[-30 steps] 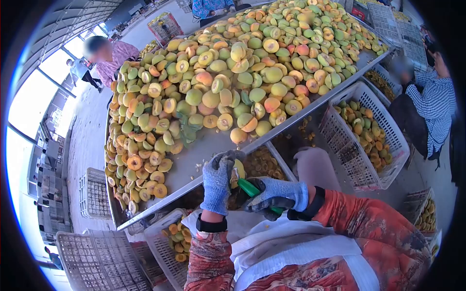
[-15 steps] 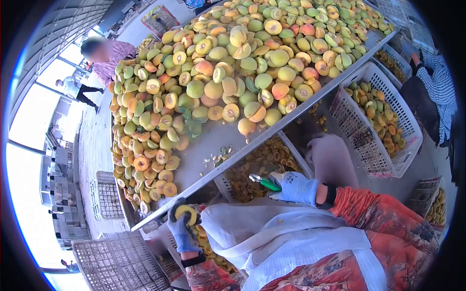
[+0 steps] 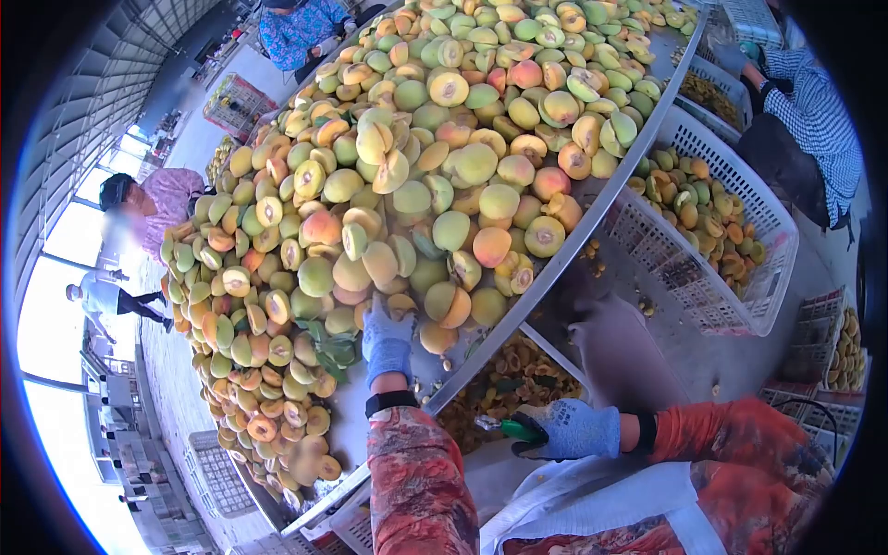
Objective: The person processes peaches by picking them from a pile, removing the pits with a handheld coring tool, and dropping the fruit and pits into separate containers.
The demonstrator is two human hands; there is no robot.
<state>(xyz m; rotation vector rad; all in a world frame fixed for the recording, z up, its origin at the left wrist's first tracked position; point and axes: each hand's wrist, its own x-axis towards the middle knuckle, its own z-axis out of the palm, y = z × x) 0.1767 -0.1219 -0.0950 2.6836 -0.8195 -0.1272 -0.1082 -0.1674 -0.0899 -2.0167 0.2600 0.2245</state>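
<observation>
My left hand (image 3: 387, 340), in a blue knit glove, reaches over the table edge into a heap of cut peaches (image 3: 384, 264). Its fingers are stretched forward and apart, touching the fruit at the heap's near side; the fingertips are partly hidden. Lower right, my right hand (image 3: 566, 430), in a blue glove with dark palm coating, is closed round a green-handled tool (image 3: 524, 429) with a short metal tip. The tool is held above a crate of cut fruit pieces (image 3: 504, 381) below the table edge. Green leaves (image 3: 333, 350) lie left of my left hand.
The metal table's raised rim (image 3: 546, 280) slants across the view. A white plastic crate (image 3: 754, 314) with peach halves stands at right, near a person in a checked sleeve (image 3: 814, 116). Other people stand at the table's far side (image 3: 294, 37) and left (image 3: 166, 203).
My left hand has moved from below the table edge, where it held a peach half, forward to the heap; that half is gone from it. My right hand still holds the tool. The view has shifted.
</observation>
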